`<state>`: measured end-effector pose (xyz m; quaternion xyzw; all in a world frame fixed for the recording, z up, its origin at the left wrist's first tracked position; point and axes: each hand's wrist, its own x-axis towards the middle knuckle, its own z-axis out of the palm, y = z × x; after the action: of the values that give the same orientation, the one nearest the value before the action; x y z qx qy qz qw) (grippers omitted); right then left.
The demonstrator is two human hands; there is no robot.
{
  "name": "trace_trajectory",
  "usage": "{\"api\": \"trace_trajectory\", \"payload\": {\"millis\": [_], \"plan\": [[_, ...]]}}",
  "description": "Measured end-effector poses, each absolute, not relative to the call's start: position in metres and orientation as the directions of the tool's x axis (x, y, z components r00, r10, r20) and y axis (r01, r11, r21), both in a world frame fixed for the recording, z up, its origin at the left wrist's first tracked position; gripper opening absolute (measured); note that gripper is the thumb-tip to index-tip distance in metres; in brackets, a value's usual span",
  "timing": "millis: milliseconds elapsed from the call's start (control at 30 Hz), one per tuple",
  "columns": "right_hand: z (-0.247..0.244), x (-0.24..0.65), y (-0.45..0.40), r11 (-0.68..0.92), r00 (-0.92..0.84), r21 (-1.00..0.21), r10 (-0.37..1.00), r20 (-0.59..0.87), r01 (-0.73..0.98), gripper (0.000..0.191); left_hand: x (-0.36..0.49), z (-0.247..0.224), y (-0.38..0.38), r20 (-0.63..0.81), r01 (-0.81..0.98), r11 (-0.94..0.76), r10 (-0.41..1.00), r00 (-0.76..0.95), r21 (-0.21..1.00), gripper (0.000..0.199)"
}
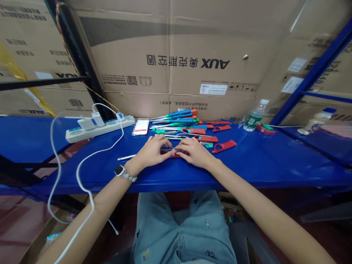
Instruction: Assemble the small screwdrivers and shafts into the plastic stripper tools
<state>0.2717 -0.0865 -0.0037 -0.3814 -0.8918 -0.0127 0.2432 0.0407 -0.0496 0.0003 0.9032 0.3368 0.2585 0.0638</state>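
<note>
My left hand (pixel 152 151) and my right hand (pixel 196 151) meet near the table's front edge, fingertips close together and closed. Between them is a red stick lighter (pixel 176 154), its body mostly hidden by my fingers. Its metal tube (pixel 126 157) sticks out to the left under my left hand. A small part at the fingertips is too tiny to make out. Just beyond my hands lie several stick lighters (pixel 181 120) in blue, green, orange and red. Loose red handle shells (pixel 224 146) lie to the right of my right hand.
A white power strip (pixel 100 128) with chargers and a loose white cable stands at the left. A pale card-like object (pixel 140 127) lies beside the lighters. At the right are a water bottle (pixel 255 116) and a red box (pixel 265 129). Cardboard (pixel 176 88) backs the blue table (pixel 264 165).
</note>
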Motion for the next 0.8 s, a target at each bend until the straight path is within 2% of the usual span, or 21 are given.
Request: {"api": "trace_trajectory", "payload": {"millis": [100,267,500,800], "plan": [[-0.004,0.273,-0.086,0.698,-0.589,-0.175,0.691,0.42,0.694,0.019,0.032,0.001,-0.054,0.447,0.559,-0.785,0.614,0.65,0.266,0.029],[-0.006,0.274,-0.085,0.701,-0.601,-0.182,0.694,0.396,0.69,0.019,0.023,0.0,-0.057,0.444,0.454,-0.85,0.527,0.725,0.268,0.015],[-0.005,0.278,-0.084,0.726,-0.611,-0.19,0.667,0.426,0.661,0.02,0.025,-0.004,-0.056,0.401,0.454,-0.87,0.492,0.773,0.194,0.018],[-0.008,0.284,-0.085,0.727,-0.616,-0.148,0.657,0.435,0.67,0.021,0.028,-0.004,-0.058,0.392,0.476,-0.863,0.503,0.771,0.17,0.024]]}}
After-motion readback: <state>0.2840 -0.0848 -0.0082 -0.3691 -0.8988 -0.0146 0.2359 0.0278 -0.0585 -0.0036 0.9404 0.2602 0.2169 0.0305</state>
